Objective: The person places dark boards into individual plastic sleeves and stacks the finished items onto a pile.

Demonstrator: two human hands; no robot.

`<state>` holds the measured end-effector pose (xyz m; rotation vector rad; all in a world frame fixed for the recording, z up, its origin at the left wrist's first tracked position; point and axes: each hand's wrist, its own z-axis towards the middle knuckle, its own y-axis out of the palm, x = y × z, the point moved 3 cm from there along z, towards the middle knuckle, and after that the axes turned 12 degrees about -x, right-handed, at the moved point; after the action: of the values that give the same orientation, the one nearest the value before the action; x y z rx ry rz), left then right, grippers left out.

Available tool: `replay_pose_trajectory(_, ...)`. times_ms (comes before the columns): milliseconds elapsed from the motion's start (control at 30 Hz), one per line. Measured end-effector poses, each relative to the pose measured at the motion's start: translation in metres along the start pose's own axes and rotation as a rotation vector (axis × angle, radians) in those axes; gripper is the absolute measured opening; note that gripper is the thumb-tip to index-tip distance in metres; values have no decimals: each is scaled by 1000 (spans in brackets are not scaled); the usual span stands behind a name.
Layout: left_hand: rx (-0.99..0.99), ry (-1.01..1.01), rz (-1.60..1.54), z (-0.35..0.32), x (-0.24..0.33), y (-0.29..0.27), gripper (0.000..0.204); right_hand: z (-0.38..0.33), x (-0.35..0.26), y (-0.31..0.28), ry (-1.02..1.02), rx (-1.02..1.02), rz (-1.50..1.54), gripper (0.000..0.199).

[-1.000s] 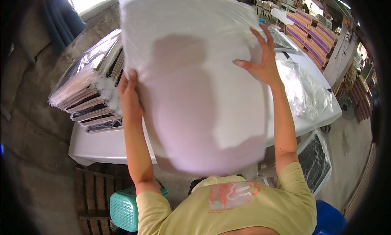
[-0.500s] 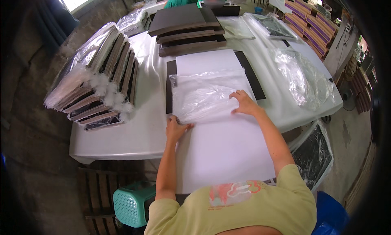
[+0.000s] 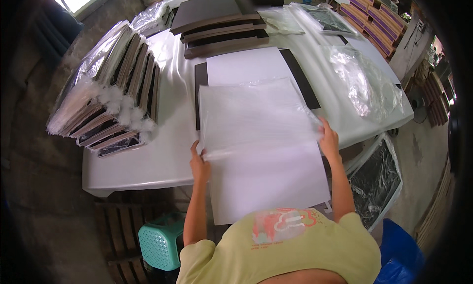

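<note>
A clear plastic bag point(image 3: 253, 111) lies stretched flat across a long white sheet point(image 3: 268, 185). The sheet reaches from the table over its front edge toward my body, and its far end shows beyond the plastic. My left hand point(image 3: 199, 165) is closed on the bag's near left side. On the opposite side my right hand point(image 3: 329, 140) pinches the bag's right edge, thumb and fingers together. A dark panel point(image 3: 301, 82) shows from under the sheet on both sides. Whether the sheet is inside the bag or just below it, I cannot tell.
Plastic-wrapped dark panels point(image 3: 118, 72) lean in a stack at the left of the covered table point(image 3: 138, 175). Dark boxy panels point(image 3: 212, 18) are piled at the back. Crumpled plastic point(image 3: 364, 82) lies at right. A green stool point(image 3: 160, 242) and a wrapped panel point(image 3: 377, 180) stand below.
My right hand has moved right and nearer, from the bag's middle to its right edge. The bag is now spread smoother and wider. My left hand has shifted slightly left.
</note>
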<state>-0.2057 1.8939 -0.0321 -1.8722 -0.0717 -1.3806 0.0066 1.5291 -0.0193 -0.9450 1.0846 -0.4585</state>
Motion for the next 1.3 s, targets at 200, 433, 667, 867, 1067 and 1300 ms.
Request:
replay_pose_trajectory(200, -69, -75, -334, -61, -42, -9, 37, -92, -21, -12, -109, 46, 36, 34)
replay_pose_trajectory(433, -161, -6, -138, -102, -32, -18, 64, -105, -27, -21, 17, 121, 143, 9)
replay_pose_trajectory(667, -478, 651, 493, -79, 80, 79, 84, -97, -60, -5, -93, 11, 326, 25)
replay_pose_trajectory(867, -151, 599, 457, -24, 60, 88, 59, -105, -65, -16, -259, 46, 138, 20)
replay_pose_trajectory(1067, 15, 494, 608, -53, -1, -25, 37, -145, -29, -7, -126, 52, -87, 20)
replay_pose_trajectory(1300, 30, 385, 363, -131, -48, -26, 14, -191, -27, 0, 145, 52, 144, 24)
